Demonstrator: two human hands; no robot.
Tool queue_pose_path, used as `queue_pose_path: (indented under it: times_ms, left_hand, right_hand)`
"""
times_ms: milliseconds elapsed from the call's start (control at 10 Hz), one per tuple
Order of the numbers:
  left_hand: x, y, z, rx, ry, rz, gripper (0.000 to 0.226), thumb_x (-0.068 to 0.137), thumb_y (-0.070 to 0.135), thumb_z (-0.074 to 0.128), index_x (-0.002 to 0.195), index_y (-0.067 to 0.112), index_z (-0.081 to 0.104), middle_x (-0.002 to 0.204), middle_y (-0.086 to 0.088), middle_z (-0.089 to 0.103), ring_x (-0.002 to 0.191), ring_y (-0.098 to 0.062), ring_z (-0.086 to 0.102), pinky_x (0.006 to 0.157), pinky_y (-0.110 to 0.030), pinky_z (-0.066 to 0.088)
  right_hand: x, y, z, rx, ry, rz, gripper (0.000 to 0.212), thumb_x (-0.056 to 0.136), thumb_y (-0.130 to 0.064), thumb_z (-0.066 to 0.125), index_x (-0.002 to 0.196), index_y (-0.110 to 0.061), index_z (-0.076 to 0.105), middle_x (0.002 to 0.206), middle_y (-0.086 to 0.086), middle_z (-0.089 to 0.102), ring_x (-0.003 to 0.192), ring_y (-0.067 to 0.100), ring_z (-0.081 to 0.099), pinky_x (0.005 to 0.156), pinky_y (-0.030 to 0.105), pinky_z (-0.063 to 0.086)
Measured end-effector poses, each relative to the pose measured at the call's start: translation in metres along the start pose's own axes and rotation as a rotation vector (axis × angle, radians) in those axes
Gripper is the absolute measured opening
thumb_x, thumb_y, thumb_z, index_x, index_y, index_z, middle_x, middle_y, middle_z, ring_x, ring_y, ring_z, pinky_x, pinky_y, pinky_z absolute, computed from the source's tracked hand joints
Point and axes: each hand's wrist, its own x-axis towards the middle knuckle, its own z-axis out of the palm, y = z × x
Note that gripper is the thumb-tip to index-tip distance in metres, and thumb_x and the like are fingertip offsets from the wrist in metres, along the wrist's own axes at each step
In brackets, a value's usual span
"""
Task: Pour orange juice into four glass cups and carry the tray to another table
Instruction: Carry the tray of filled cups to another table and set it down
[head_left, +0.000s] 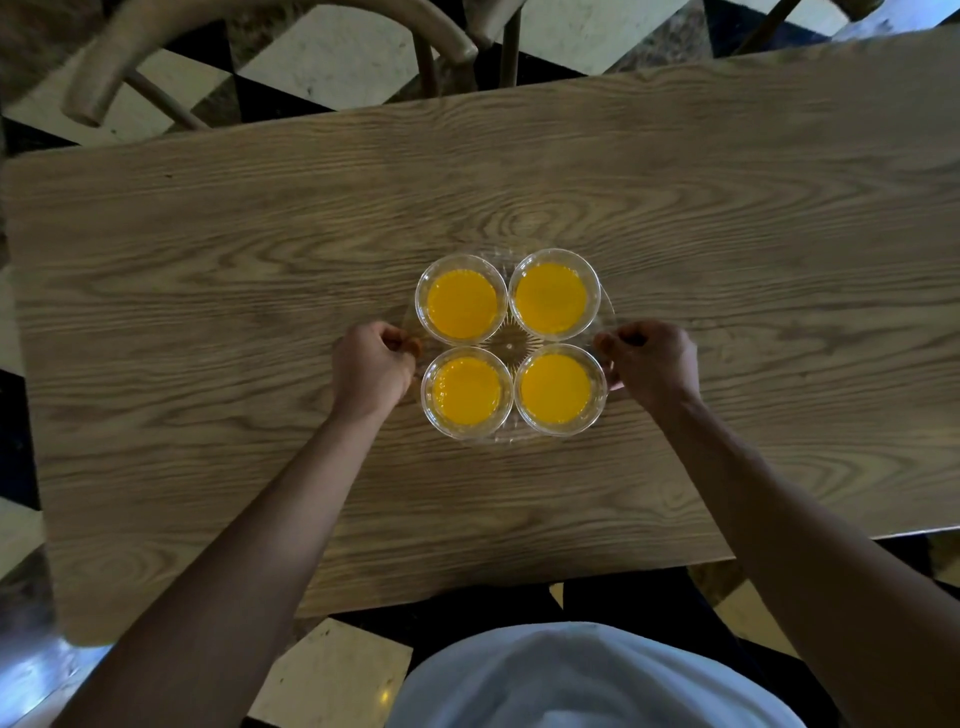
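Note:
A clear round glass tray (508, 344) sits on the wooden table (260, 291), near its middle. Several glass cups filled with orange juice stand on it in a square: far left (461, 304), far right (551, 298), near left (466, 392), near right (556, 389). My left hand (371, 366) is curled around the tray's left rim. My right hand (649, 361) is curled around the right rim. Both thumbs lie on top of the rim. Whether the tray rests on the table or is lifted slightly, I cannot tell.
A wooden chair (260, 47) stands beyond the table's far edge, over a black and white checkered floor (332, 675). The table's near edge runs just in front of my body.

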Motion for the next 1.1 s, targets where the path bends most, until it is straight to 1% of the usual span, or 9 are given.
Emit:
queue_pose_path:
  times_ms: [200,300,400,600,700,800,900,1000,1100]
  left_hand:
    - [-0.003,-0.001,-0.001,-0.014,-0.004,0.027,0.014,0.093,0.021,0.077,0.103,0.010,0.076,0.076,0.006,0.070,0.059,-0.001,0.062,0.058,-0.020,0.049]
    - [-0.004,-0.004,-0.003,-0.051,0.012,0.023,0.017,0.093,0.019,0.076,0.107,0.009,0.076,0.086,-0.003,0.077,0.068,-0.016,0.072,0.072,-0.036,0.063]
    - [-0.005,-0.008,-0.005,-0.076,0.006,0.029,0.019,0.092,0.022,0.076,0.108,0.011,0.076,0.095,-0.006,0.080,0.081,-0.023,0.077,0.082,-0.045,0.064]
    - [-0.010,-0.011,-0.010,-0.032,0.036,0.103,0.025,0.094,0.024,0.072,0.116,0.013,0.074,0.107,-0.004,0.079,0.097,-0.023,0.075,0.092,-0.039,0.059]
    - [-0.017,-0.010,-0.016,-0.011,0.038,0.139,0.032,0.094,0.023,0.071,0.125,0.012,0.071,0.117,-0.004,0.077,0.106,-0.018,0.070,0.092,-0.027,0.050]
    - [-0.023,-0.009,-0.022,-0.034,0.017,0.150,0.038,0.094,0.027,0.073,0.129,0.012,0.069,0.119,-0.003,0.076,0.109,-0.017,0.069,0.094,-0.026,0.049]
    - [-0.029,-0.013,-0.026,-0.052,0.001,0.178,0.040,0.092,0.029,0.074,0.128,0.013,0.068,0.119,-0.002,0.076,0.109,-0.018,0.071,0.099,-0.031,0.053]
    - [-0.043,-0.019,-0.034,-0.114,-0.009,0.219,0.043,0.092,0.026,0.076,0.131,0.011,0.064,0.120,-0.005,0.075,0.101,-0.017,0.073,0.098,-0.041,0.058]
    - [-0.056,-0.023,-0.037,-0.123,0.008,0.217,0.044,0.094,0.022,0.074,0.134,0.008,0.062,0.123,-0.008,0.073,0.097,-0.015,0.070,0.093,-0.032,0.055]
  right_hand:
    - [-0.003,-0.001,-0.002,-0.059,-0.004,-0.039,0.016,0.091,-0.026,0.073,0.079,-0.015,0.079,0.067,-0.003,0.076,0.057,0.010,0.074,0.053,0.018,0.057]
    - [-0.009,-0.001,-0.004,-0.077,0.020,-0.069,0.015,0.090,-0.025,0.071,0.082,-0.019,0.081,0.066,-0.004,0.075,0.061,0.010,0.074,0.062,0.025,0.061]
    - [-0.011,0.002,-0.006,-0.085,0.060,-0.075,0.017,0.088,-0.029,0.069,0.087,-0.019,0.082,0.073,-0.002,0.078,0.072,0.015,0.076,0.075,0.037,0.063]
    - [-0.014,0.009,-0.011,-0.081,0.057,-0.100,0.028,0.087,-0.036,0.068,0.109,-0.021,0.077,0.088,-0.002,0.080,0.080,0.020,0.077,0.082,0.042,0.062]
    - [-0.020,0.012,-0.018,-0.105,0.019,-0.166,0.038,0.090,-0.029,0.072,0.127,-0.020,0.068,0.102,-0.003,0.079,0.084,0.016,0.076,0.084,0.032,0.059]
    - [-0.026,0.014,-0.026,-0.164,-0.027,-0.242,0.048,0.085,-0.019,0.078,0.131,-0.022,0.066,0.110,-0.005,0.075,0.083,0.009,0.072,0.073,0.012,0.047]
    - [-0.031,0.018,-0.029,-0.133,-0.068,-0.287,0.052,0.083,-0.014,0.079,0.132,-0.022,0.064,0.115,-0.003,0.074,0.088,0.013,0.073,0.076,0.015,0.051]
    - [-0.037,0.018,-0.038,-0.123,-0.057,-0.356,0.055,0.081,-0.012,0.080,0.133,-0.021,0.064,0.119,0.001,0.073,0.105,0.020,0.072,0.094,0.039,0.058]
    - [-0.040,0.021,-0.043,-0.167,-0.055,-0.377,0.056,0.082,-0.016,0.081,0.135,-0.021,0.064,0.124,0.004,0.072,0.116,0.024,0.069,0.100,0.044,0.055]
